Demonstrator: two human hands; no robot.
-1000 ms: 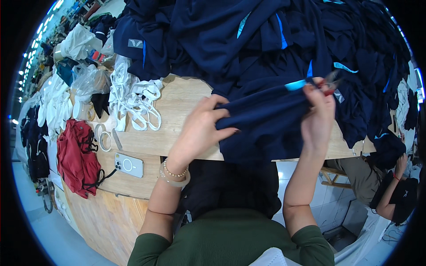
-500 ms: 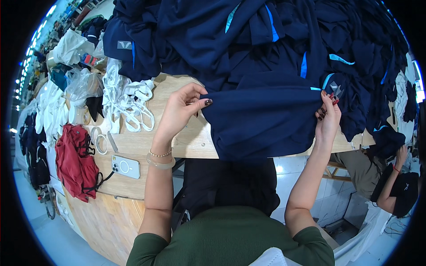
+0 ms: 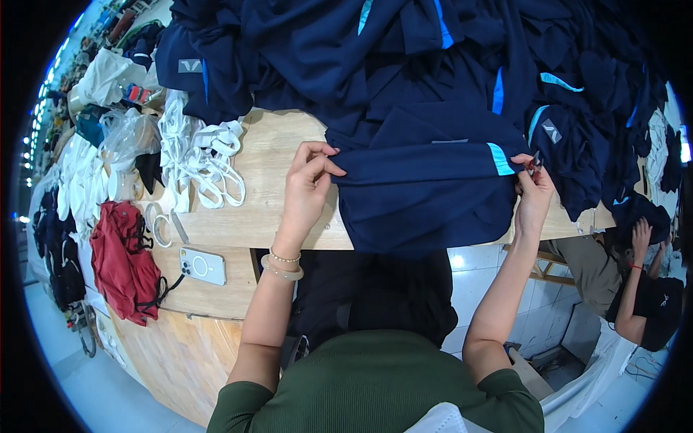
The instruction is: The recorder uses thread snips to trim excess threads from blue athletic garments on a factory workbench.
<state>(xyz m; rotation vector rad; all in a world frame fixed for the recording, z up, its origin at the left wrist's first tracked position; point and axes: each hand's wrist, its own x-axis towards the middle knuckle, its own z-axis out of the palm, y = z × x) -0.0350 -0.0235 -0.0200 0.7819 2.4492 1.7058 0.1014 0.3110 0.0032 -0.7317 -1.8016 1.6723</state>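
A navy garment [image 3: 426, 206] is stretched between my two hands at the table's front edge, its upper edge turned over in a band. My left hand [image 3: 306, 193] pinches the band's left corner between thumb and fingers. At the other end, my right hand [image 3: 533, 198] grips the right corner, just beside a light blue strip [image 3: 499, 159]. A small red item with a thin metal-looking tip [image 3: 534, 168] shows at my right fingers; its kind is unclear. The garment's lower part hangs in loose folds over the edge.
A heap of navy garments [image 3: 310, 58] covers the table's far side. Left lie white straps [image 3: 216, 162], tape rolls [image 3: 159, 227], a phone [image 3: 203, 266] and a red cloth bag [image 3: 124, 263]. At far right, a co-worker's hand [image 3: 641, 242] touches navy cloth.
The upper edge has been turned over, so more of the light blue strip and a grey strip behind it now show. My left hand has moved slightly right; both hands keep their hold.
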